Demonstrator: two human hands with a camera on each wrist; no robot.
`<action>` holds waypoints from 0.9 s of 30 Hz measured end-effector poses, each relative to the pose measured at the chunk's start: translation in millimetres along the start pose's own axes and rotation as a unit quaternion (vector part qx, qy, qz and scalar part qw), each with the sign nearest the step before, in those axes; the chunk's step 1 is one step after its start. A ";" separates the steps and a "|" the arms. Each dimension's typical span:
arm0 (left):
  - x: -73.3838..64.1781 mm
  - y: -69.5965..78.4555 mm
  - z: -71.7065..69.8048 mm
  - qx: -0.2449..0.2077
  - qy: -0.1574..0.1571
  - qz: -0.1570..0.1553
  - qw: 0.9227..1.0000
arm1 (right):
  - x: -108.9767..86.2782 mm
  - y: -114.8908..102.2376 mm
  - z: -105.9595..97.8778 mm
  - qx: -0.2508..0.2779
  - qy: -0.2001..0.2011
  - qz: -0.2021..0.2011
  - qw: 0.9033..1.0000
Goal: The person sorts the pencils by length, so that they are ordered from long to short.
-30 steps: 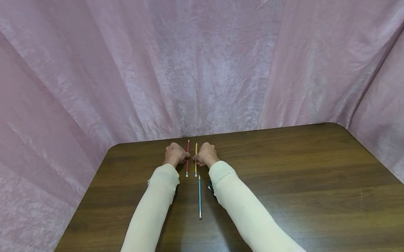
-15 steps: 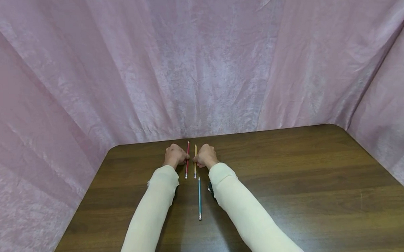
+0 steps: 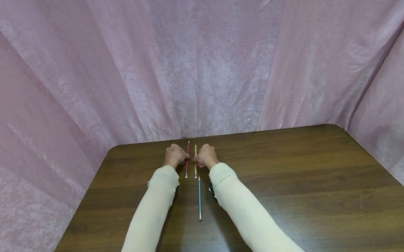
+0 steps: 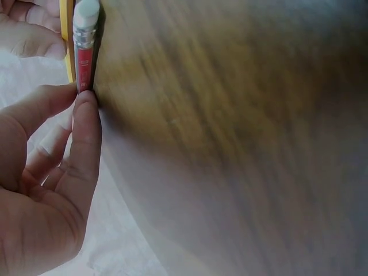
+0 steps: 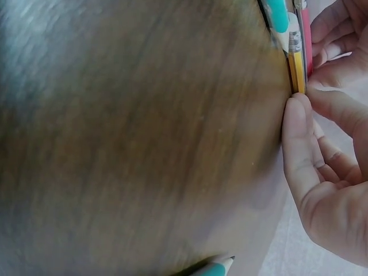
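Note:
At the far side of the table, my left hand pinches a red pencil between thumb and finger. Its white eraser points toward me and its tip points away. Just to the right, my right hand pinches a yellow pencil the same way. The two pencils lie side by side, nearly parallel, with a narrow gap between them in the head view. Nearer to me lies a teal pencil, its tip close to the yellow pencil's eraser.
In the right wrist view, the tip of another teal pencil shows at the bottom edge; it is hidden in the head view. The brown wooden table ends at a pink curtain behind the hands.
Both hands stay in place and keep pinching their pencils. The yellow pencil's visible side looks paler than a second ago, and the head view has shifted very slightly.

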State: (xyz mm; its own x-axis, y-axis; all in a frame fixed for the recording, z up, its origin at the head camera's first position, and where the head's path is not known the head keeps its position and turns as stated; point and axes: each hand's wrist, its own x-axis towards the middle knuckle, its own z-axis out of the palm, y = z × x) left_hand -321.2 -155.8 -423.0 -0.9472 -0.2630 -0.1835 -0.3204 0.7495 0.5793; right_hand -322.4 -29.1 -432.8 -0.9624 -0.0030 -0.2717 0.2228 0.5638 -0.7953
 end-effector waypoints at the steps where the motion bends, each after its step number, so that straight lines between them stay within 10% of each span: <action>1: 0.2 -0.1 0.3 0.000 -0.001 0.000 1.000 | -0.1 0.2 -0.1 0.002 -0.001 0.002 1.000; 27: -19.8 12.0 -25.9 -0.052 -0.059 0.080 0.994 | -21.0 -14.4 -81.7 -0.047 -0.083 -0.061 0.994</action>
State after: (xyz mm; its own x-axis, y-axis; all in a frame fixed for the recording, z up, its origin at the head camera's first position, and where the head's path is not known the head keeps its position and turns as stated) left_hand -305.9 -157.3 -391.8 -0.9829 -0.0685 -0.1708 -0.1686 0.7080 0.6858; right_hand -318.1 30.3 -371.4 -0.9405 -0.2084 -0.2683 0.0827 0.6255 -0.7758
